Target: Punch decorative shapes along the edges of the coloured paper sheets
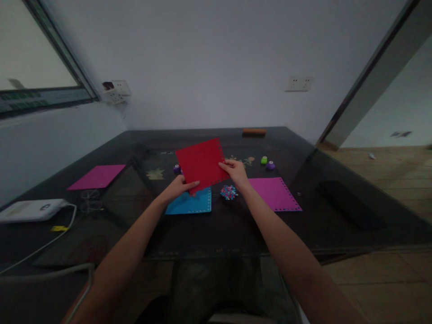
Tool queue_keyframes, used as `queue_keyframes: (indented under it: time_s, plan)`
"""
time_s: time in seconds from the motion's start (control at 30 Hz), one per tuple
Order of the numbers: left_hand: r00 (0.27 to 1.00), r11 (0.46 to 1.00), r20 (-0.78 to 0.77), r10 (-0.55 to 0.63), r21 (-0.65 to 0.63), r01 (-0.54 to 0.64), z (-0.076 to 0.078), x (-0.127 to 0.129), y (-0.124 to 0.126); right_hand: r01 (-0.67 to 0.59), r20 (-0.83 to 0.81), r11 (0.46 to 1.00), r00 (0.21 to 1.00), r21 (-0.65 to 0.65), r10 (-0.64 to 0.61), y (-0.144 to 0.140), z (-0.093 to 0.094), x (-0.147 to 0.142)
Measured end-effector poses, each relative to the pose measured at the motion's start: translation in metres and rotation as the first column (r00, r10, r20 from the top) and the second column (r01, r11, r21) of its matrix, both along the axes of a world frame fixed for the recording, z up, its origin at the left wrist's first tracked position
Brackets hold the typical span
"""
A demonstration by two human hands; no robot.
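Note:
A red square sheet point(201, 164) with small holes along its edges is held up, tilted, above the dark table. My left hand point(180, 186) pinches its lower left corner, thumb on the front face. At its right edge my right hand point(235, 172) grips it between thumb and fingers. Beneath it lies a blue sheet point(191, 202), also holed along its edges and partly hidden by my left hand and the red sheet. A small heap of multicoloured bits point(228, 192) sits right of the blue sheet. Under my right forearm lies a magenta holed sheet point(278, 193).
Another pink sheet point(97, 177) lies at the left, near a white device point(33, 210) with a cable. Small green point(263, 160) and purple point(270, 165) toys stand at the back right. A brown bar point(254, 132) lies by the wall, a black flat object point(349, 204) at the right.

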State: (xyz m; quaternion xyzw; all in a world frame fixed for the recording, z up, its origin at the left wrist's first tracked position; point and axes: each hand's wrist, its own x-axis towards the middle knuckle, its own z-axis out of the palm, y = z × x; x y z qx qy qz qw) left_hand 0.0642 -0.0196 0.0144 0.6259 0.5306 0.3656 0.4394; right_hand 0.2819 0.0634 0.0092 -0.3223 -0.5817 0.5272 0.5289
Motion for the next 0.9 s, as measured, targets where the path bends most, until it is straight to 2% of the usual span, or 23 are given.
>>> queue_keyframes:
  time_s: [0.13,0.33,0.43,0.57,0.67,0.8,0.9]
  plan:
    - [1.0,1.0,0.006,-0.025,-0.004,0.025,0.0,0.003,-0.001,-0.001,0.013,1.0,1.0,-0.001,0.001,-0.001,0.001,0.0]
    - [0.999,0.999,-0.009,-0.035,0.039,0.035,0.0,0.003,0.001,0.034,0.062,0.997,0.997,0.071,-0.039,0.001,0.0,0.0]
    - [0.999,0.994,0.005,0.049,0.095,-0.049,0.0,-0.003,0.007,0.093,0.075,0.993,0.992,0.078,-0.098,0.002,0.001,0.001]
    - [0.974,0.967,0.13,0.186,0.151,-0.205,-0.005,-0.012,0.013,0.022,0.092,0.999,0.995,0.034,-0.025,0.001,0.001,0.003]
    - [0.942,0.944,0.205,0.264,0.148,-0.296,-0.008,-0.016,0.016,-0.009,0.13,0.999,0.991,0.044,0.003,0.0,0.0,0.002]
    - [0.922,0.936,0.253,0.292,0.123,-0.33,-0.009,-0.018,0.016,-0.009,0.238,0.995,0.971,0.095,-0.013,-0.002,-0.005,-0.002]
    - [0.918,0.933,0.252,0.307,0.111,-0.342,-0.007,-0.017,0.015,-0.031,0.381,0.992,0.924,0.125,-0.019,-0.002,-0.007,-0.008]
